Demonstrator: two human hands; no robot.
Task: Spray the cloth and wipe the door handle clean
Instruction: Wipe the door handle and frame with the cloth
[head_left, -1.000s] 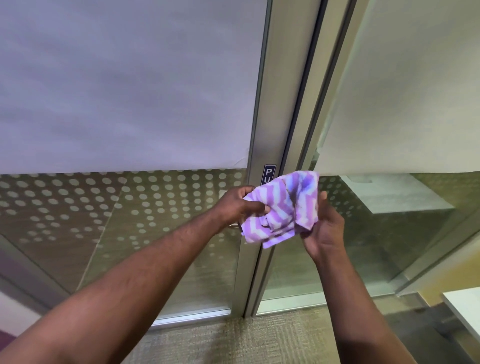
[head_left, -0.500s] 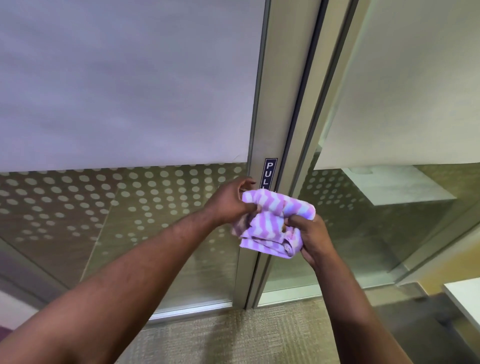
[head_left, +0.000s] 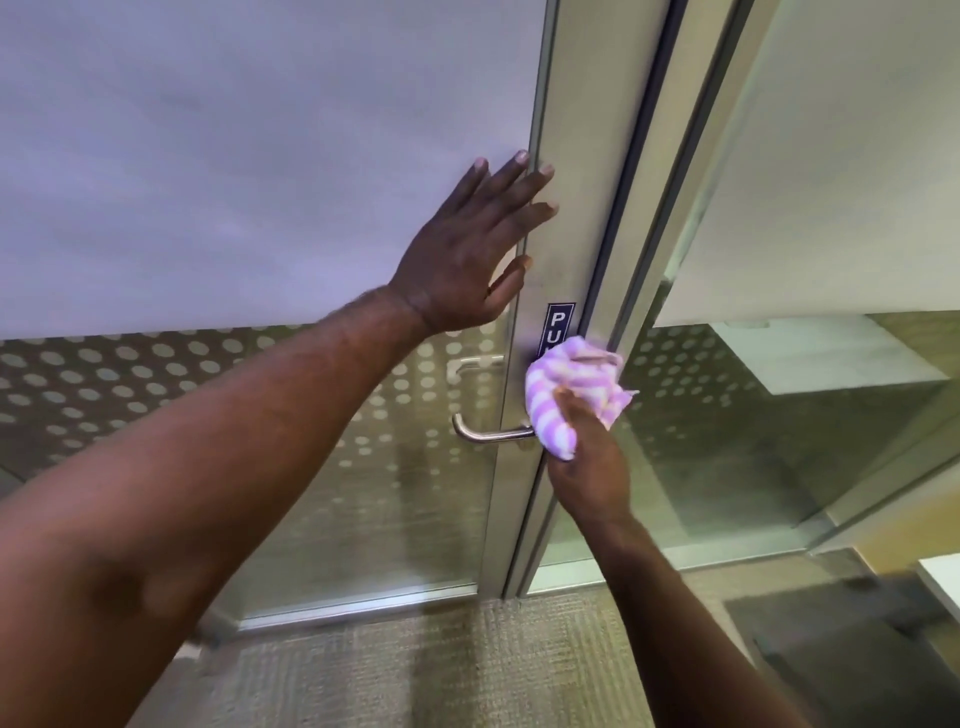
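Note:
A bunched pink-and-white striped cloth (head_left: 569, 389) is gripped in my right hand (head_left: 589, 467) and pressed against the door's metal frame at the inner end of the silver lever handle (head_left: 485, 434). The lever sticks out to the left, bare. My left hand (head_left: 467, 254) lies flat with fingers spread on the frosted glass and frame edge, above the handle. A blue "PULL" sticker (head_left: 558, 325) is partly covered by the cloth. No spray bottle is in view.
The glass door (head_left: 260, 156) has a frosted upper pane and a dotted band lower down. A second glass panel (head_left: 805, 415) stands to the right. Carpet (head_left: 415, 670) covers the floor, and a white surface edge (head_left: 940, 577) shows at lower right.
My left hand let go of the cloth and rose to rest flat on the door. My right hand kept the cloth and pressed it to the handle's base, which now shows.

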